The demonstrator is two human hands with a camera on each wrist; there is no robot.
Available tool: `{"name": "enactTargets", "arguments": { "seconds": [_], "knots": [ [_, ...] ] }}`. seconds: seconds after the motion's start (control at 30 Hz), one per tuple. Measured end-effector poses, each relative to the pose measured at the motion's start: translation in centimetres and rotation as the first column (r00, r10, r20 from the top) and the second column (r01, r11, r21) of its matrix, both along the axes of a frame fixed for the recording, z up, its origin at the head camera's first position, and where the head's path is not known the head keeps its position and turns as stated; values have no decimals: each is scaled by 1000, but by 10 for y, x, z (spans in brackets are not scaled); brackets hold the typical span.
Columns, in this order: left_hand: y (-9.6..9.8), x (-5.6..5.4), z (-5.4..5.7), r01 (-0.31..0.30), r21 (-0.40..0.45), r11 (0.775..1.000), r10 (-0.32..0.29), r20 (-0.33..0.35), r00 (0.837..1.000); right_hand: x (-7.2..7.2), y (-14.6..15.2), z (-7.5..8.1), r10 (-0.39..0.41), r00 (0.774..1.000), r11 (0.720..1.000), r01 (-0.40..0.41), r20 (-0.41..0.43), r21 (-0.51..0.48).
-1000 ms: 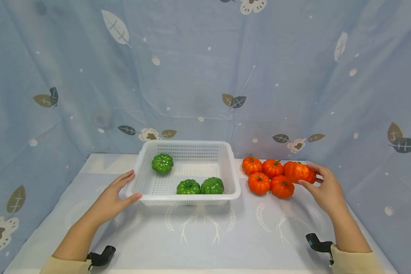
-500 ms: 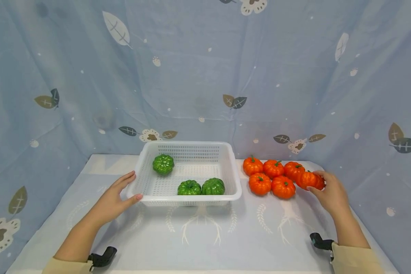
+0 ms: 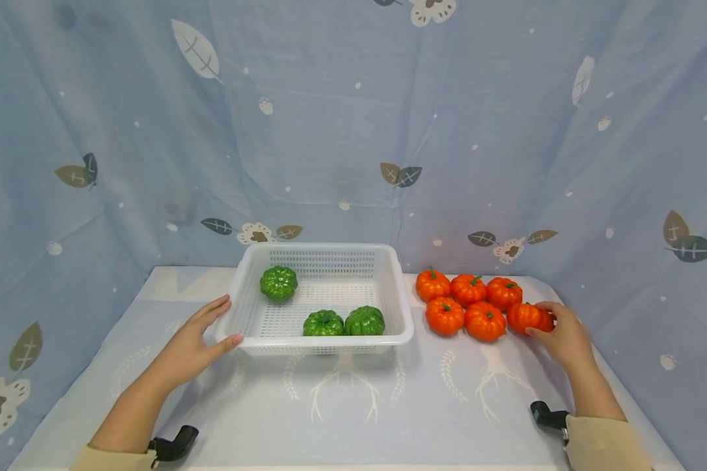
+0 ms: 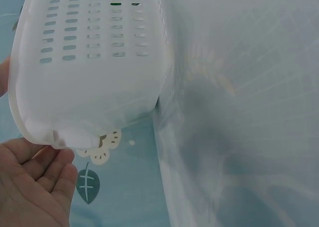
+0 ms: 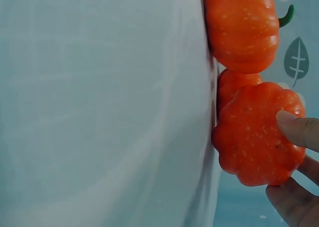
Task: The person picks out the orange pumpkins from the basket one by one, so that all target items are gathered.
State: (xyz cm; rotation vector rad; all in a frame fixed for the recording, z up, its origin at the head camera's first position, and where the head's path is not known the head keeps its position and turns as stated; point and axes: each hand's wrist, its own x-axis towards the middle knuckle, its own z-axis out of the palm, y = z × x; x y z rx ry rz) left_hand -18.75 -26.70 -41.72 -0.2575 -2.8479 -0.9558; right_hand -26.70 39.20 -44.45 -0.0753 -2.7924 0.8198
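Observation:
In the head view, my right hand [image 3: 567,339] grips a small orange pumpkin [image 3: 523,319] at the right end of the front row of pumpkins. The right wrist view has the thumb on the held pumpkin's [image 5: 256,137] ribbed face and fingers at its edge; its stem is not visible there. Beside it is an upright orange pumpkin [image 5: 242,30] with a green stem. My left hand [image 3: 193,352] rests against the left side of a white plastic basket [image 3: 324,340], fingers extended. In the left wrist view, its fingertips touch the basket's rim [image 4: 30,133].
Three green pumpkins are inside the basket, one at its back left [image 3: 279,284]. Several orange pumpkins [image 3: 444,316] stand in two rows to the right of the basket. A patterned blue cloth [image 3: 342,118] hangs behind the table [image 3: 389,418].
My right hand has brought the orange pumpkin down and forward, from beside the back row to the front row's right end. My left hand has stayed at the basket.

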Motion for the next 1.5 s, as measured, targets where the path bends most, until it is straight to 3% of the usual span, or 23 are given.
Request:
{"name": "enactTargets", "arguments": {
  "seconds": [0.3, 0.43, 0.5, 0.6, 0.7, 1.0, 1.5],
  "knots": [
    [-1, 0, 0, 1, 2, 1000, -1, 2, 1000, 5, -6, 2, -66, 997, 994, 69, 40, -80],
    [-1, -1, -1, 7, 8, 1000, -7, -2, 1000, 7, -1, 7, -47, 989, 991, 63, 138, -118],
    [-2, 0, -1, 6, 8, 1000, -6, -2, 1000, 6, 2, 10, -28, 973, 991, 56, 231, -118],
    [-2, 0, -1, 2, 7, 1000, -2, -1, 1000, 5, 5, 12, 9, 930, 990, 44, 367, -136],
    [-2, 1, -1, 2, 9, 1000, -2, -3, 1000, 2, 7, 9, 25, 904, 985, 51, 428, -165],
    [-3, 1, -1, 7, 5, 1000, -7, -4, 1000, -3, 7, -1, 37, 942, 988, 16, 333, -157],
    [-2, 1, -1, 11, 2, 1000, -11, -12, 1000, -8, 6, -6, 16, 941, 985, 42, 339, -164]
  ]
}}
